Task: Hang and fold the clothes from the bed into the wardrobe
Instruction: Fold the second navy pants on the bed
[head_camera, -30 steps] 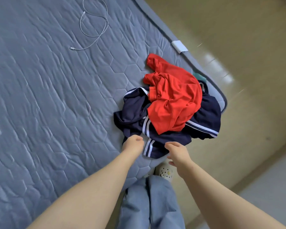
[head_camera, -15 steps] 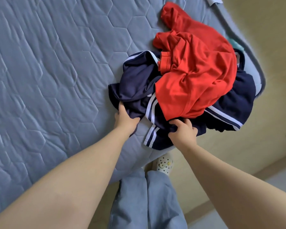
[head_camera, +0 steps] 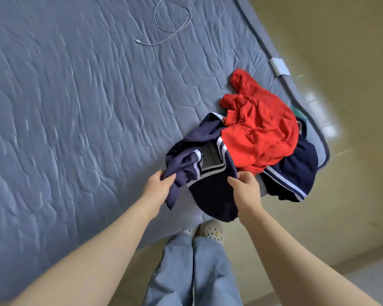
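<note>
A pile of clothes lies at the near corner of the blue-grey quilted bed (head_camera: 75,129). A navy garment with white stripes (head_camera: 210,191) sits at the front of the pile, lifted and pulled toward me. My left hand (head_camera: 158,186) grips its left edge, and my right hand (head_camera: 245,191) pinches its right edge. A crumpled red garment (head_camera: 263,133) lies on top, behind the navy one. More navy striped fabric (head_camera: 292,173) hangs over the bed's corner to the right. A bit of teal cloth (head_camera: 300,112) peeks out behind the red one.
A white charging cable (head_camera: 175,25) lies coiled on the bed far back. A white tag (head_camera: 280,66) sits on the bed's right edge. Beige tiled floor (head_camera: 352,85) runs along the right. My jeans-clad legs (head_camera: 195,272) and spotted slippers (head_camera: 211,231) stand at the bed's edge.
Both hands took hold of the navy striped garment and have lifted and drawn its front part toward me, opening it up. The view has pulled back from the pile.
</note>
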The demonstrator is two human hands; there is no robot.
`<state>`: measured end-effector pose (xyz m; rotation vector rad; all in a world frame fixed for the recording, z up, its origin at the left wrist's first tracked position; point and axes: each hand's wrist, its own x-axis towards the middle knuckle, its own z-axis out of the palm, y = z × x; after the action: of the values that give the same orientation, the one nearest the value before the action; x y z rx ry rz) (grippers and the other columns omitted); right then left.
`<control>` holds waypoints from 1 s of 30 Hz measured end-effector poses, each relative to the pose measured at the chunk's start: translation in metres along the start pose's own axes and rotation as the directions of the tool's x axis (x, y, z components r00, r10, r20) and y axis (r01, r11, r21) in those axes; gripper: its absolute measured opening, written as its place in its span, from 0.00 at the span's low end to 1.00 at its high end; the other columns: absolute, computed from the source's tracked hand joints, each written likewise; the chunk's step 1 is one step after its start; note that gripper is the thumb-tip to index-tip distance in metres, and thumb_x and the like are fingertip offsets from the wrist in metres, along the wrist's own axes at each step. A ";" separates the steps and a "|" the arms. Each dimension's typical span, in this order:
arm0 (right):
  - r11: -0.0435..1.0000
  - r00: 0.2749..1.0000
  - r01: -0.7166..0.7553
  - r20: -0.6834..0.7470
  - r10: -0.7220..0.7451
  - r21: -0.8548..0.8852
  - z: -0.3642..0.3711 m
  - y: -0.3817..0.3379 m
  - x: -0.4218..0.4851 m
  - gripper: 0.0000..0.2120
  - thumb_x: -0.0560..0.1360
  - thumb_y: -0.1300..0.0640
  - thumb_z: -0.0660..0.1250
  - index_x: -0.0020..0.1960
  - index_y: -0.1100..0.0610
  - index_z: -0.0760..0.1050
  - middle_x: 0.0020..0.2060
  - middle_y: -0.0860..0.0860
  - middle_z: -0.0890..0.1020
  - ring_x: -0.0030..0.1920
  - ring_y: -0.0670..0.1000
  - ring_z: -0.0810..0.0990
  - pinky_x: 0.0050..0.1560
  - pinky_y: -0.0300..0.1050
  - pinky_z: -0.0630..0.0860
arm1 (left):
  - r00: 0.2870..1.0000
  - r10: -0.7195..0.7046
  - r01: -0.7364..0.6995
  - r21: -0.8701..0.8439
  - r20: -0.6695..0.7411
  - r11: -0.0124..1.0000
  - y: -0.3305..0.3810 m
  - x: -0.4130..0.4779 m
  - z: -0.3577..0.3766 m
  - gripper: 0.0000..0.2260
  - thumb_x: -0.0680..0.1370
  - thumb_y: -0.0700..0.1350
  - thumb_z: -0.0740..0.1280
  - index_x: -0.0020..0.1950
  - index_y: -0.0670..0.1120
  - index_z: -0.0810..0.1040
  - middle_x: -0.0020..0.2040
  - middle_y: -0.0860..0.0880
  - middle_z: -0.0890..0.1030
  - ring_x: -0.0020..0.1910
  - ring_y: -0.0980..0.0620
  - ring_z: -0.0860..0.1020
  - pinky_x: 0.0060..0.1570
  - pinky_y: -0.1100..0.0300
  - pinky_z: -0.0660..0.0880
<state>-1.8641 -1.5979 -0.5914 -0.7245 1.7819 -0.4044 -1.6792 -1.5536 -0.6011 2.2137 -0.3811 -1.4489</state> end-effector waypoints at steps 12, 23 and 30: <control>0.946 0.947 0.286 0.103 -0.303 0.152 -0.010 -0.128 -0.127 0.12 0.75 0.63 0.64 0.36 0.53 0.66 0.32 0.48 0.69 0.34 0.46 0.66 0.36 0.41 0.65 | 0.988 0.133 -0.149 -0.301 -0.071 0.942 0.091 -0.122 -0.096 0.03 0.79 0.43 0.62 0.48 0.49 0.75 0.39 0.50 0.78 0.36 0.53 0.75 0.31 0.62 0.70; 0.867 0.865 0.394 0.195 -0.462 0.304 0.036 -0.222 -0.238 0.08 0.76 0.61 0.63 0.40 0.53 0.68 0.35 0.50 0.74 0.38 0.48 0.73 0.39 0.43 0.70 | 0.909 0.367 -0.417 -0.404 -0.196 0.815 0.159 -0.196 -0.213 0.08 0.79 0.41 0.61 0.42 0.49 0.75 0.35 0.46 0.77 0.35 0.51 0.76 0.34 0.61 0.74; 0.769 0.689 0.438 0.376 -0.620 0.467 0.113 -0.285 -0.322 0.08 0.77 0.63 0.61 0.41 0.55 0.67 0.36 0.51 0.73 0.38 0.50 0.73 0.41 0.45 0.71 | 0.792 0.444 -0.610 -0.525 -0.419 0.594 0.178 -0.229 -0.311 0.08 0.79 0.41 0.61 0.41 0.50 0.73 0.38 0.49 0.77 0.38 0.54 0.76 0.37 0.60 0.74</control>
<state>-1.6167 -1.5933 -0.2225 -0.9952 0.9228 -0.8149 -1.4839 -1.5272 -0.2244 1.4918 -0.3536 -0.7826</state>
